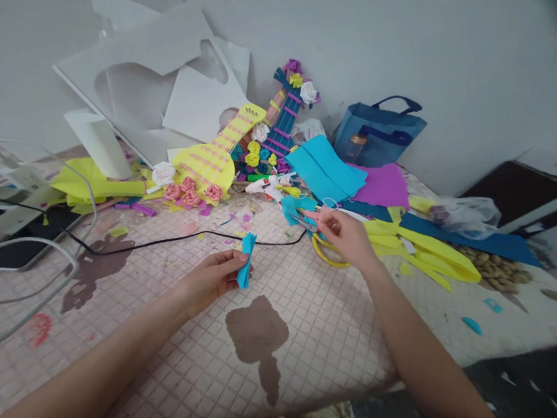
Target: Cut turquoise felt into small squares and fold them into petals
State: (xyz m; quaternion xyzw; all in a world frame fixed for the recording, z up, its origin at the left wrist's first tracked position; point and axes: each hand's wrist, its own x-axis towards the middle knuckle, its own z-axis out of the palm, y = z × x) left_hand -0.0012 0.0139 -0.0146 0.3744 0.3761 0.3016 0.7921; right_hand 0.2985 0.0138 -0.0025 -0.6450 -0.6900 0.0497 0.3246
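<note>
My left hand (218, 271) pinches a small folded piece of blue paper (247, 261) between thumb and fingers, upright above the table. My right hand (344, 232) is closed, fingertips together, over the scissors (331, 253) with yellow handles. A small pinkish bit shows at its fingertips; what they grip, if anything, I cannot make out. The scissors' metal blades lie beside those fingers, next to scraps of blue paper (292, 209). Just beyond lie a white glue gun (268, 184) and folded blue sheets (327, 168) on a purple sheet (381, 187).
A yellow paper guitar (207, 163) and a dark blue one (286, 124) with paper flowers lean at the back. A black cable (161, 241) crosses the table. Yellow paper strips (419, 250), peanuts (496, 268) and a blue bag (375, 134) are at right; a phone-like tablet (26, 248) lies left.
</note>
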